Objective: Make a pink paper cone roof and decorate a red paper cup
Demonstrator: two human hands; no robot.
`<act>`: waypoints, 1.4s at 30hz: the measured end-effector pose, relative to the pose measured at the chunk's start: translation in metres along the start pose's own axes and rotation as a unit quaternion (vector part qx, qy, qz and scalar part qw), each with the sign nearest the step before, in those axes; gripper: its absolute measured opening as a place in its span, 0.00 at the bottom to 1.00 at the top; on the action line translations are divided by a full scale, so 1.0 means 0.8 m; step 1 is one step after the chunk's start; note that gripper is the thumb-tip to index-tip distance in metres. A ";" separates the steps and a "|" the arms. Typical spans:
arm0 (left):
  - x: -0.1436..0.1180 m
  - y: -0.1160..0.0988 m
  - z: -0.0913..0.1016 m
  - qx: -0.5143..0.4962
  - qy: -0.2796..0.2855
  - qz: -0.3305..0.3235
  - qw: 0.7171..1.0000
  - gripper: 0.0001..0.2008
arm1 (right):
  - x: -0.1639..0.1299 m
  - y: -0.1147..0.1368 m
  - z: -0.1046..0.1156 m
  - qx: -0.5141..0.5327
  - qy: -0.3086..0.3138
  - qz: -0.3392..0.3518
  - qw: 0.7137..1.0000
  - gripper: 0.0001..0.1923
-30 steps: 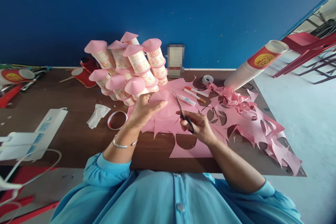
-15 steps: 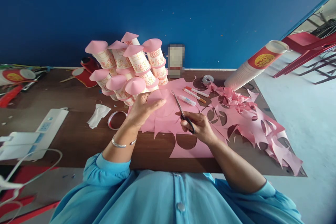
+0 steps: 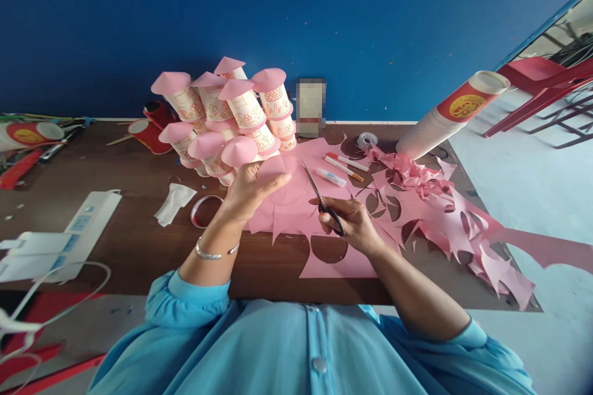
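**Pink circle under the scissors, a heap of capped cups already behind it**

At the far left of the table (image 3: 139,247) lie a white power strip (image 3: 88,219) and a loose cable, with a scrap of white paper (image 3: 172,202) and a tape ring (image 3: 204,210) a little further in. Behind these stands a pile of paper cups (image 3: 222,117), each one topped with a pink cone — that part of the work looks finished, a good dozen or so, though the ones at the back are hard to count.

The left hand (image 3: 248,194) pinches a pink paper circle (image 3: 285,180) between thumb and fingers, lifting it just above the pink sheets (image 3: 333,259) on the table. The right hand (image 3: 347,222) is closed through the handles of the scissors (image 3: 324,200), whose blades are slightly parted with the tips at the circle's right edge; whether the blades have bitten into the paper I cannot tell from this angle.

To the right lie markers (image 3: 345,163) and a glue stick (image 3: 330,177), a small tape roll (image 3: 367,139), and a wide litter of pink offcuts (image 3: 454,216) with round holes cut out. A long sleeve of unused cups (image 3: 440,120) leans at the far right — judging by that, plenty of cups are still to be capped.
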State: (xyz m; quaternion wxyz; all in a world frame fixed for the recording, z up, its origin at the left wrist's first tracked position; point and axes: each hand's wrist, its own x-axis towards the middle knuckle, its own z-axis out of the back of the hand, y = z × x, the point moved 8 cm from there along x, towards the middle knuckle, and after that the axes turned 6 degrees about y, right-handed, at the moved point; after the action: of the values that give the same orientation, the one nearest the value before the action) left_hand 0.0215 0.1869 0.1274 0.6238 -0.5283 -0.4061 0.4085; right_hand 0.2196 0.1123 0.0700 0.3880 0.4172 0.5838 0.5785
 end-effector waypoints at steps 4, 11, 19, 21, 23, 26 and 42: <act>0.000 0.002 0.001 -0.005 0.001 0.003 1.000 0.22 | 0.000 -0.001 0.000 -0.005 -0.002 -0.006 1.000 0.29; 0.000 0.004 0.003 -0.005 0.006 0.007 1.000 0.23 | 0.001 -0.001 -0.001 0.011 0.004 -0.005 1.000 0.29; 0.000 0.002 0.006 0.008 -0.010 0.008 1.000 0.22 | 0.001 -0.005 -0.001 0.014 0.003 -0.010 1.000 0.30; -0.001 0.002 0.007 0.011 -0.012 0.008 1.000 0.22 | 0.002 -0.004 -0.001 0.014 0.003 -0.015 1.000 0.30; -0.002 0.003 0.009 0.012 -0.018 0.007 1.000 0.21 | 0.002 -0.004 0.000 0.015 0.000 -0.024 1.000 0.30; -0.006 0.008 0.009 -0.013 -0.032 0.017 0.999 0.19 | 0.003 -0.009 0.004 0.038 -0.005 -0.033 0.999 0.31; -0.047 0.024 -0.033 -0.116 -0.102 0.038 0.987 0.17 | 0.011 0.025 -0.013 0.122 -0.123 0.039 0.984 0.33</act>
State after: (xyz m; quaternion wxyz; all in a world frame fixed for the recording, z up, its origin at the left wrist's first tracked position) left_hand 0.0323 0.1451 0.1029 0.4973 -0.5676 -0.4919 0.4343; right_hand 0.2074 0.1166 0.0906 0.3802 0.5516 0.5810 0.4623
